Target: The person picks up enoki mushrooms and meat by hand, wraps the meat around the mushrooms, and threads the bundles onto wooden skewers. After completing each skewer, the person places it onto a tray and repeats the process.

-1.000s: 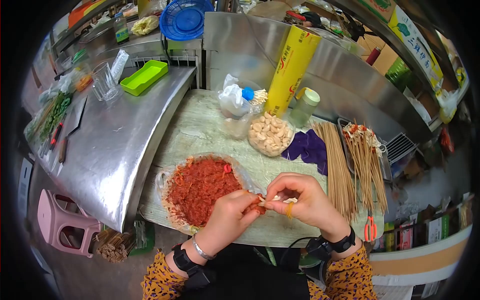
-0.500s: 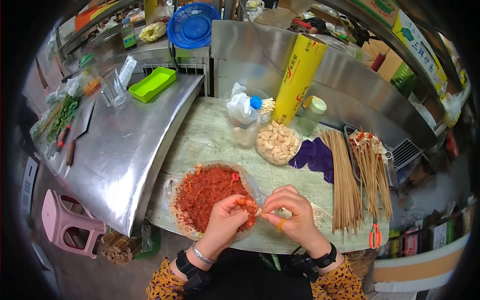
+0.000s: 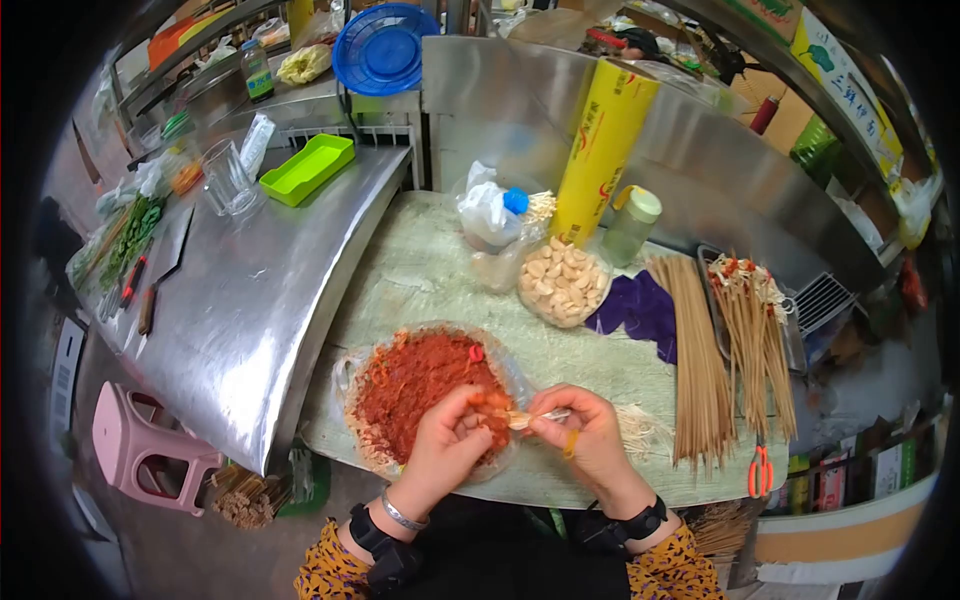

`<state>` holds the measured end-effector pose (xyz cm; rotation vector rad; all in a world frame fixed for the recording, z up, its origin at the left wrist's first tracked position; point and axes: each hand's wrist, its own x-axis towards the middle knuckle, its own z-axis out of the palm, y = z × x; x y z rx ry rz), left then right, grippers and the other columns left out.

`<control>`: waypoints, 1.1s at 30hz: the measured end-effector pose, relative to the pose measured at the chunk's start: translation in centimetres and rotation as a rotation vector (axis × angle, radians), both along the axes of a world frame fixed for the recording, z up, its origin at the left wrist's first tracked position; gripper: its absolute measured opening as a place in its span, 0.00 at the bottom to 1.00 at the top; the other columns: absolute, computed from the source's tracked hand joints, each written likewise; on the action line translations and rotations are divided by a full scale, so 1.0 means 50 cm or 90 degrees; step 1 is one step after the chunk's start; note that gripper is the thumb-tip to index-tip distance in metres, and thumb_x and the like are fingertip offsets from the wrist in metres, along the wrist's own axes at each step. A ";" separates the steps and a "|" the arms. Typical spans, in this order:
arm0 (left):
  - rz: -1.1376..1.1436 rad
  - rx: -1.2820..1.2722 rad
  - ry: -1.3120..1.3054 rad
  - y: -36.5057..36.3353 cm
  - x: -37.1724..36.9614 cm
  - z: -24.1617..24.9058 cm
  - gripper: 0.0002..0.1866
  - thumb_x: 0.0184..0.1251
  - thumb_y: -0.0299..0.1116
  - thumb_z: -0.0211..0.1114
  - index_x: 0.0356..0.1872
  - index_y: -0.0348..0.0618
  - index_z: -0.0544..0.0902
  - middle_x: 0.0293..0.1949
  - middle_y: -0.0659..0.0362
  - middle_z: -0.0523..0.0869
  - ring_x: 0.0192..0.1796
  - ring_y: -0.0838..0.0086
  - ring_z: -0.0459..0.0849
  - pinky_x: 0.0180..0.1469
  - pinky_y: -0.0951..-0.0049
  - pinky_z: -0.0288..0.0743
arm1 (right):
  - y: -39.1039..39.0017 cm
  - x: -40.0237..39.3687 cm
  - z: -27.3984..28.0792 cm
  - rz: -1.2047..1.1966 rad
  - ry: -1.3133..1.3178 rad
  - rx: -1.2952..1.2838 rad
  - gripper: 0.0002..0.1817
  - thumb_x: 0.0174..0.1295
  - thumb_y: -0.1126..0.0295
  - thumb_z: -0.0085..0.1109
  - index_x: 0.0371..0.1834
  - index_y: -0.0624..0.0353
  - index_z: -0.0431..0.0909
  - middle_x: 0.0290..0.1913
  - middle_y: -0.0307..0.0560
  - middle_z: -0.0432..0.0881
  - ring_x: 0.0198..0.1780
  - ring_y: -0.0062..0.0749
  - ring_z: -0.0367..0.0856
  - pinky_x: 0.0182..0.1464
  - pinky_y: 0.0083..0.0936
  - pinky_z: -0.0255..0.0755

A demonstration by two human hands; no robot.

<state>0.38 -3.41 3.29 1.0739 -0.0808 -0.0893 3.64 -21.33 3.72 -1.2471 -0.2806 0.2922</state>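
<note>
My left hand (image 3: 452, 438) is closed in a pinch, its fingertips stained orange-red, over the right side of a plastic-lined bowl (image 3: 345, 378) of red, sauce-coated mixture (image 3: 415, 375). Facing it, my right hand (image 3: 590, 437), with a yellow band on one finger, is closed too. Between their fingertips runs a small bundle of enoki mushrooms (image 3: 519, 419), pale with an orange tint; its white end shows in my right fingers. Loose enoki mushrooms (image 3: 636, 428) lie on the table just right of that hand.
Bare wooden skewers (image 3: 690, 360) lie on the right, beside loaded skewers (image 3: 752, 340) on a tray and orange-handled scissors (image 3: 761, 470). Behind are a tub of garlic cloves (image 3: 564, 283), a purple cloth (image 3: 636, 312) and a yellow film roll (image 3: 603, 150). A steel counter (image 3: 250, 300) stands left.
My right hand has turned slightly and its fingers have shifted, so more of the pale bundle shows between my hands. My left hand stays almost in place. The whole view has shifted slightly.
</note>
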 end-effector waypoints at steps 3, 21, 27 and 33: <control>0.069 0.089 -0.047 0.073 0.006 -0.029 0.17 0.65 0.24 0.55 0.55 0.37 0.70 0.43 0.56 0.80 0.38 0.75 0.80 0.39 0.76 0.75 | -0.026 -0.007 -0.021 -0.008 0.031 -0.032 0.07 0.53 0.83 0.60 0.34 0.64 0.76 0.40 0.42 0.77 0.39 0.24 0.77 0.42 0.15 0.72; 0.169 0.958 -0.225 0.128 0.002 0.009 0.07 0.43 0.27 0.70 0.26 0.40 0.82 0.25 0.56 0.79 0.31 0.62 0.79 0.32 0.69 0.73 | -0.108 -0.067 -0.140 -0.035 -0.109 -0.275 0.08 0.46 0.85 0.63 0.28 0.62 0.77 0.35 0.43 0.79 0.37 0.27 0.78 0.39 0.21 0.71; 0.155 1.181 -0.322 0.075 0.023 -0.008 0.11 0.37 0.32 0.70 0.21 0.41 0.76 0.24 0.56 0.74 0.29 0.62 0.78 0.29 0.65 0.73 | -0.110 -0.065 -0.141 -0.034 -0.138 -0.285 0.08 0.45 0.84 0.63 0.28 0.60 0.77 0.34 0.42 0.80 0.37 0.29 0.78 0.39 0.22 0.72; 0.159 1.179 -0.319 0.073 0.030 -0.007 0.09 0.37 0.29 0.67 0.19 0.41 0.75 0.24 0.56 0.74 0.29 0.61 0.78 0.29 0.64 0.73 | -0.112 -0.065 -0.132 -0.031 -0.155 -0.295 0.08 0.46 0.83 0.64 0.28 0.60 0.77 0.34 0.42 0.80 0.37 0.29 0.78 0.39 0.23 0.72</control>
